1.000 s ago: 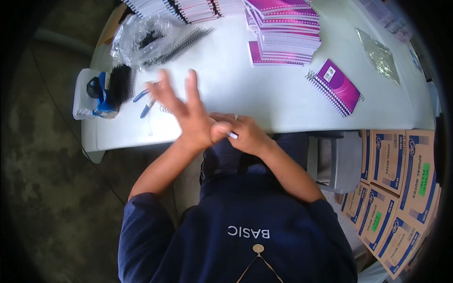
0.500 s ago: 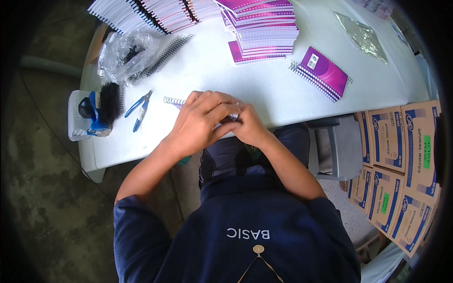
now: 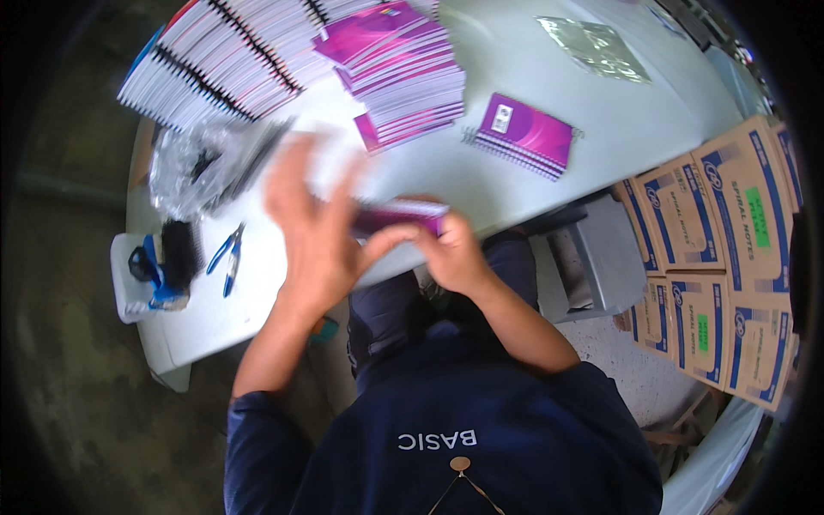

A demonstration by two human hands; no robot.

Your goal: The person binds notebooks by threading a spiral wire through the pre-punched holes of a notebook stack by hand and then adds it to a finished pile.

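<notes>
A small purple spiral notebook [image 3: 433, 221] is held close over the table's front edge by my right hand [image 3: 459, 257], its fingers closed around the notebook's right end. My left hand [image 3: 313, 223] is at the notebook's left end with its fingers spread apart and blurred by motion. The left thumb reaches across the notebook's near side, close to the right thumb. Much of the notebook is covered by my hands. To the left of my left hand lie blue-handled pliers [image 3: 232, 257] on the white table.
Stacked purple notebooks [image 3: 412, 94] rise behind my hands, and bound notebooks [image 3: 223, 64] line the far left. A coil-bound purple pile [image 3: 524, 136] lies to the right. A plastic bag [image 3: 193, 167], a white tray [image 3: 124, 279], a clear sleeve [image 3: 592, 47] and cardboard boxes [image 3: 687, 223] surround me.
My left hand has come off its closed grip and its fingers have spread upward. More purple cover shows between my hands. The whole view has turned, shifting the table's items leftward.
</notes>
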